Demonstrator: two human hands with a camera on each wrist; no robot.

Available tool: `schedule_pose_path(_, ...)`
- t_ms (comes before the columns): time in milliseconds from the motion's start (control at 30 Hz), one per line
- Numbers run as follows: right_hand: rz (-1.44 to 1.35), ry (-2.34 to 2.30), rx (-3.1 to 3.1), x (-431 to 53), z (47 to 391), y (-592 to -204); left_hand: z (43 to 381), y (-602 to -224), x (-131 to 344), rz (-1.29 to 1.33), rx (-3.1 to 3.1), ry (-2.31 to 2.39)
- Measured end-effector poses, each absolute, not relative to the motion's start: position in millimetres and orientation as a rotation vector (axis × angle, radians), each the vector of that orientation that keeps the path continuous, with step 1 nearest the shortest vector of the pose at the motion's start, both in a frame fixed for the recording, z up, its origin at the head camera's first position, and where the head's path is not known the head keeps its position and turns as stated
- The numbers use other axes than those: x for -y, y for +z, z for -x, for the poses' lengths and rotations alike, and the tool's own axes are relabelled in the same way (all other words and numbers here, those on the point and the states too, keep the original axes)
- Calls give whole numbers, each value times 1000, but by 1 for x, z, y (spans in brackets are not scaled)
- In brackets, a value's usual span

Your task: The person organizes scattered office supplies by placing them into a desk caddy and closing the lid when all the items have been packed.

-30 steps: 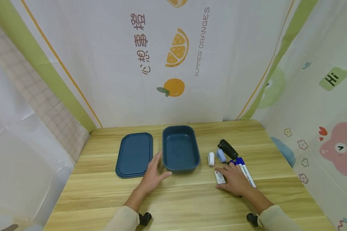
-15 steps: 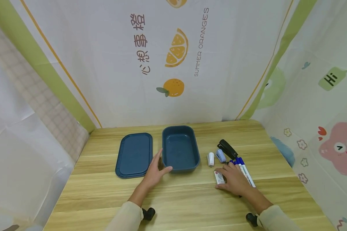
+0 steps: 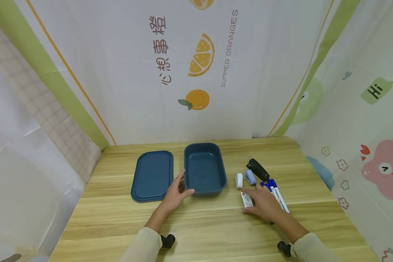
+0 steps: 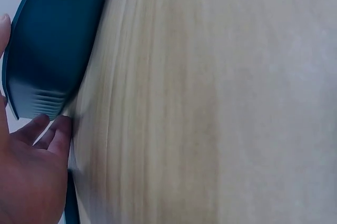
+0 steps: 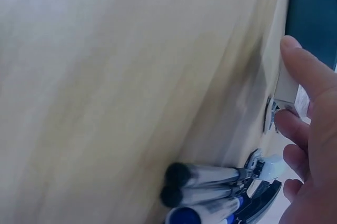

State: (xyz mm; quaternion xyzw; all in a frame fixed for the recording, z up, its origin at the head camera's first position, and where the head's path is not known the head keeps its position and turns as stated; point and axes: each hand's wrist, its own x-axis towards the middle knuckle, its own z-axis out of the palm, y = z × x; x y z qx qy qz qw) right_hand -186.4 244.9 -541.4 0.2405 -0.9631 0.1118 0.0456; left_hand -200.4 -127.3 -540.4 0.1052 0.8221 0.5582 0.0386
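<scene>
Pinching a small white rectangular box with a red mark [image 3: 246, 201], the person's right hand [image 3: 266, 204] is working right of centre in the lower half of the head view. The person's left hand [image 3: 174, 198] is spreading its thumb and fingers wide at the near left corner of a deep dark-blue plastic tub with rounded corners [image 3: 204, 169], which is standing at the middle of the frame. A flat dark-blue plastic lid [image 3: 153, 175] is lying left of the tub. Just beyond the right hand, a small white stapler [image 3: 238, 181], a small lavender stapler [image 3: 250, 177] and a longer black stapler [image 3: 258, 170] are lying in a slanting row; slim white markers with blue caps [image 3: 281, 198] are lying beside that hand, partly hidden by it. All are sharing a yellowish wood-grain table [image 3: 213, 233].

In the left wrist view, the tub is filling the upper left, and fingertips are reaching its ridged end wall from the lower left; whether they are touching is hard to tell.

In the right wrist view, the box is showing at the right edge, caught between the thumb above and a bent finger below. Marker ends are pointing toward the camera at bottom centre, while the tub is occupying the upper right.
</scene>
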Motion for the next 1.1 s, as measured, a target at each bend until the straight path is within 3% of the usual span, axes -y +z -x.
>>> schedule_pose_path(1100,-709,613,2739,-202,214,-501,192,-501,127,-327,-2366,1729)
